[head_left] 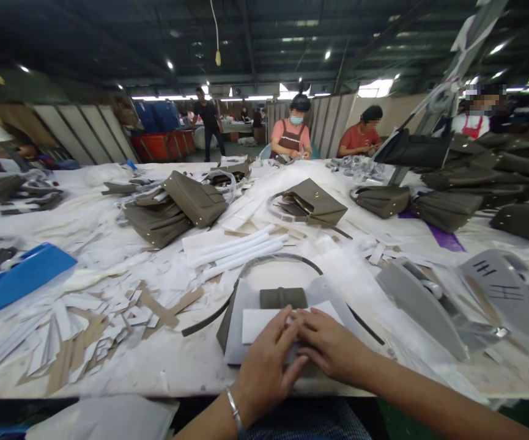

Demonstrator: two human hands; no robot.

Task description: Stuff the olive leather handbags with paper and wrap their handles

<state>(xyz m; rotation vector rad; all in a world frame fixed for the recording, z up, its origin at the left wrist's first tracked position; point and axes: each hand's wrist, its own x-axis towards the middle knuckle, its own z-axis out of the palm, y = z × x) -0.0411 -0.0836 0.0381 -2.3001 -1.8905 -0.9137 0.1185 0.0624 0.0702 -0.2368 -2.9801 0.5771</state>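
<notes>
A dark olive handbag [224, 330] lies in front of me near the table's edge, its strap [287, 256] looped behind it. A translucent pale sheet [246, 296] covers its upper face, with a small olive flap or tab piece [280, 298] showing at the middle. Across the sheet lies a white strip of card or paper [255, 325]. My left hand [271, 351] rests on this strip with fingers stretched out and thumb apart. Against its fingertips, my right hand [331, 342] lies over the strip's right part, fingers extended and slightly bent. What is under both palms is hidden.
Cut white and brown card strips [81, 324] are heaped at left beside a blue plastic sheet [30, 275]. White rolls [241, 247] and more olive bags [195, 201] lie beyond. Grey panels [420, 299] sit right, near a metal post [424, 128]. Co-workers [292, 134] sit across the table.
</notes>
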